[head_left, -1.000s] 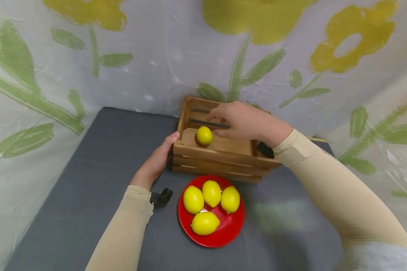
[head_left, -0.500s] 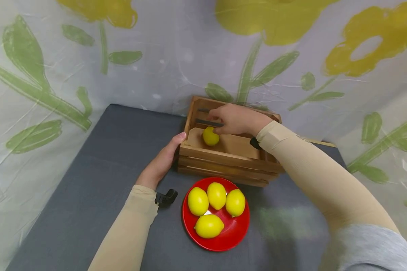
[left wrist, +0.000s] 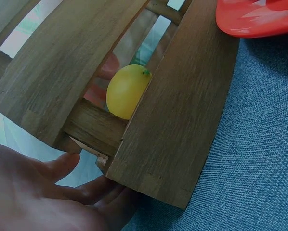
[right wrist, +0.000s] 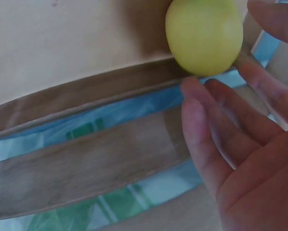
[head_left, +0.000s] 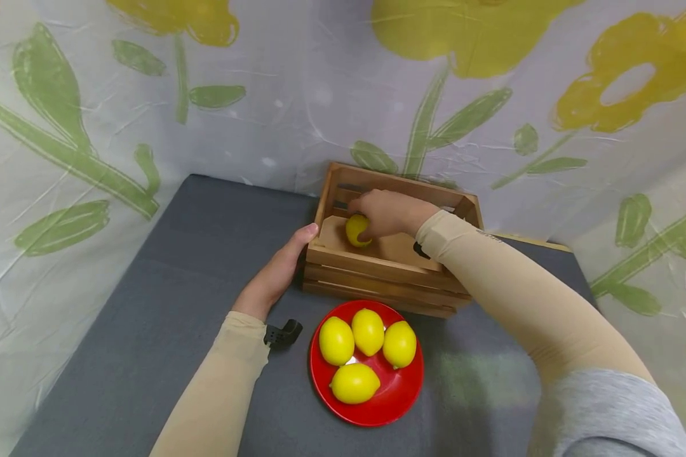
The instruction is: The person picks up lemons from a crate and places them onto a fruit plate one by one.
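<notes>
A wooden slatted crate (head_left: 377, 254) stands on the dark table, with one yellow lemon (head_left: 354, 230) on its floor near the left end. My right hand (head_left: 387, 212) reaches down into the crate around that lemon. In the right wrist view its loosely bent fingers (right wrist: 202, 120) come right up to the edge of the lemon (right wrist: 204, 36). The lemon's front face shows uncovered between the slats in the left wrist view. My left hand (head_left: 280, 270) rests against the crate's left end, thumb at the top corner and the other fingers lower, bracing its side.
In front of the crate sits a red plate (head_left: 397, 400) with several more lemons (head_left: 354, 383). Directly behind the crate hangs a pale sheet (head_left: 286, 95) printed with yellow flowers. The grey tabletop (head_left: 166, 304) extends to the left.
My right hand has lowered deeper into the crate and come around the lemon. The left hand keeps its place at the crate's end. The head view has shifted slightly.
</notes>
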Tool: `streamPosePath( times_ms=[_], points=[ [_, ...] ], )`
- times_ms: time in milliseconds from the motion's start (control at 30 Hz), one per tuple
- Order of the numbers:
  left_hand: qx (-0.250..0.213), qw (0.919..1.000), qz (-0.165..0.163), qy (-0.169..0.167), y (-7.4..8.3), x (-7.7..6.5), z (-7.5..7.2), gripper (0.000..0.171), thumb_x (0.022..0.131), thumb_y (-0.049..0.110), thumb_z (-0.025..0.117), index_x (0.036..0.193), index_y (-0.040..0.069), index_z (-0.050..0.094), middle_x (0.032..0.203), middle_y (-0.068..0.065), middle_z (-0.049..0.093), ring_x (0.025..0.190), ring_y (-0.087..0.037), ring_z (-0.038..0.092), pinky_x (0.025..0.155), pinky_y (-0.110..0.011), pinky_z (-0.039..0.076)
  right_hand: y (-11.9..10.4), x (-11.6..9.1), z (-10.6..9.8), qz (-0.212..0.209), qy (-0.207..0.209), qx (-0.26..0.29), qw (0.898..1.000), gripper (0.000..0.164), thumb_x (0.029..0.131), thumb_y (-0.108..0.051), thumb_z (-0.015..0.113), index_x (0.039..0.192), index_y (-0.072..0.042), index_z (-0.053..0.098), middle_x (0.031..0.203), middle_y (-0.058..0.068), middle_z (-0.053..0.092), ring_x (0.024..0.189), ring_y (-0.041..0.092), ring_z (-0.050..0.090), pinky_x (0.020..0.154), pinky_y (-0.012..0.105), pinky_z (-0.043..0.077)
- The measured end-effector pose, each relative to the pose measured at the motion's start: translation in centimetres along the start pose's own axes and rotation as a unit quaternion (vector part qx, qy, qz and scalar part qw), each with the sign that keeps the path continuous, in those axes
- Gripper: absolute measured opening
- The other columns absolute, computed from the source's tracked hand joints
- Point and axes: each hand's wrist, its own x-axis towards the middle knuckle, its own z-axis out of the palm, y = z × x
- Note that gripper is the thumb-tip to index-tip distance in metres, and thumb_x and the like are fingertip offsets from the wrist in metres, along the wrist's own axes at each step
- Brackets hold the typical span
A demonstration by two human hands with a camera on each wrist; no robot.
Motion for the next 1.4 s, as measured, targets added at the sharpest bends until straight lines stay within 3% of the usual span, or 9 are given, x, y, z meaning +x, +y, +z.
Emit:
streamPosePath(
  times_ms=[167, 333, 600, 933, 1400],
  points=[
    [0.004, 1.0, 0.002, -0.006, -0.2, -0.1, 0.0, 0.091, 0.102, 0.075, 0.038, 0.174, 0.024, 0.018, 0.181, -0.002, 0.014, 0.166, -0.026, 0.013, 0.135, -0.063, 0.004, -0.4, 0.4, 0.5, 0.011, -0.009, -0.013, 1.0, 0.058, 0.096, -0.03, 0.082, 0.148, -0.013, 0.064, 0.145, 0.011, 0.068, 0.121, 0.03, 0.066, 0.111, 0.047, 0.054],
    [0.002, 0.9999, 0.009, -0.012, -0.3, -0.2, -0.1, 0.088, 0.102, 0.074, 0.037, 0.174, 0.027, 0.019, 0.181, 0.0, 0.014, 0.165, -0.027, 0.013, 0.134, -0.065, 0.003, -0.4, 0.8, 0.9, -0.002, -0.003, -0.014, 1.0, 0.053, 0.095, -0.025, 0.08, 0.145, -0.013, 0.066, 0.138, 0.011, 0.07, 0.117, 0.031, 0.067, 0.108, 0.048, 0.056],
    [-0.007, 0.9999, 0.01, -0.012, -0.1, -0.2, -0.2, 0.087, 0.102, 0.073, 0.039, 0.173, 0.026, 0.021, 0.179, -0.001, 0.018, 0.162, -0.027, 0.018, 0.135, -0.062, 0.006, -0.6, 1.3, 0.9, -0.006, -0.002, -0.031, 1.0, 0.053, 0.093, -0.026, 0.083, 0.142, -0.013, 0.068, 0.14, 0.013, 0.067, 0.118, 0.032, 0.066, 0.105, 0.049, 0.057],
    [0.006, 0.9999, -0.01, -0.004, -0.2, -0.2, -0.3, 0.092, 0.1, 0.079, 0.039, 0.174, 0.028, 0.019, 0.181, 0.002, 0.013, 0.167, -0.024, 0.012, 0.135, -0.064, 0.003, -0.8, 1.4, 1.4, -0.001, -0.027, -0.022, 0.999, 0.055, 0.092, -0.02, 0.084, 0.144, -0.013, 0.066, 0.138, 0.013, 0.067, 0.119, 0.032, 0.064, 0.108, 0.049, 0.055],
    [0.005, 1.0, 0.002, -0.008, -0.2, -0.1, -0.3, 0.09, 0.102, 0.074, 0.038, 0.175, 0.024, 0.017, 0.182, -0.002, 0.011, 0.167, -0.027, 0.012, 0.135, -0.065, 0.004, -0.7, 1.5, 1.9, 0.008, -0.057, -0.017, 0.998, 0.054, 0.092, -0.021, 0.083, 0.143, -0.016, 0.066, 0.133, 0.01, 0.069, 0.115, 0.03, 0.063, 0.108, 0.047, 0.054]
  ],
)
